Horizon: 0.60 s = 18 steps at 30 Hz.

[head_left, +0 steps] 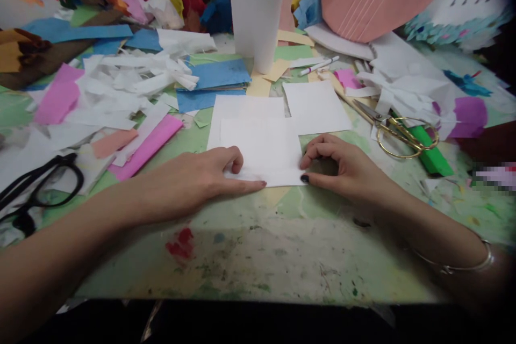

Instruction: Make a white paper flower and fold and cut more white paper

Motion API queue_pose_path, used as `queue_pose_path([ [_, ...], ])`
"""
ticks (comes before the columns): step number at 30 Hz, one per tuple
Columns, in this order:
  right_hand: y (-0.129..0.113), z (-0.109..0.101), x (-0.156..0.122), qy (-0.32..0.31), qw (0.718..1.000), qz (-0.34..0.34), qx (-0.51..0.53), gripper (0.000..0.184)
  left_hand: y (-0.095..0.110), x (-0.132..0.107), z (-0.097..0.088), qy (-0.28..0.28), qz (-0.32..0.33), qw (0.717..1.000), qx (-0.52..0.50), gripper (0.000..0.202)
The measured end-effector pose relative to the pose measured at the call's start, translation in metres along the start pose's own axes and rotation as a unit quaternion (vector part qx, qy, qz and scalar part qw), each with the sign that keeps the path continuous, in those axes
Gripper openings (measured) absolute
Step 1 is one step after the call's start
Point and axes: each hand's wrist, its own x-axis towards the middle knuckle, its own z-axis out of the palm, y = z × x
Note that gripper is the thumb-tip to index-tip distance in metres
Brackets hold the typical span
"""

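A sheet of white paper lies flat on the table in front of me, with a narrow folded strip along its near edge. My left hand is on its near left corner, thumb stretched along the fold and the other fingers curled over the paper. At the near right corner, my right hand pinches the edge between thumb and fingers; the thumb has a dark nail. Another white sheet lies just behind, to the right, close to the first.
Gold-handled scissors rest beside a green strip on the right. Black glasses lie at the left among paper scraps. A white upright column stands behind the sheets. Blue paper pieces and a pen lie nearby.
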Motion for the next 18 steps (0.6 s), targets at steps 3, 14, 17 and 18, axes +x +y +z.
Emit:
queue_pose_path([
  [3,0.000,0.000,-0.001,-0.004,1.000,-0.011,-0.016,0.010,0.003,-0.002,0.001,0.001,0.038,0.998,0.048,0.045],
  [14,-0.023,0.013,-0.016,-0.049,0.907,-0.304,-0.286,0.029,0.001,-0.005,0.010,0.024,0.050,0.992,0.110,0.051],
  [17,-0.024,0.012,-0.015,-0.052,0.897,-0.308,-0.312,0.029,0.001,-0.005,0.009,0.026,0.066,0.990,0.125,0.052],
  [18,-0.025,0.011,-0.015,-0.051,0.895,-0.309,-0.317,0.029,0.001,-0.005,0.008,0.026,0.072,0.988,0.133,0.052],
])
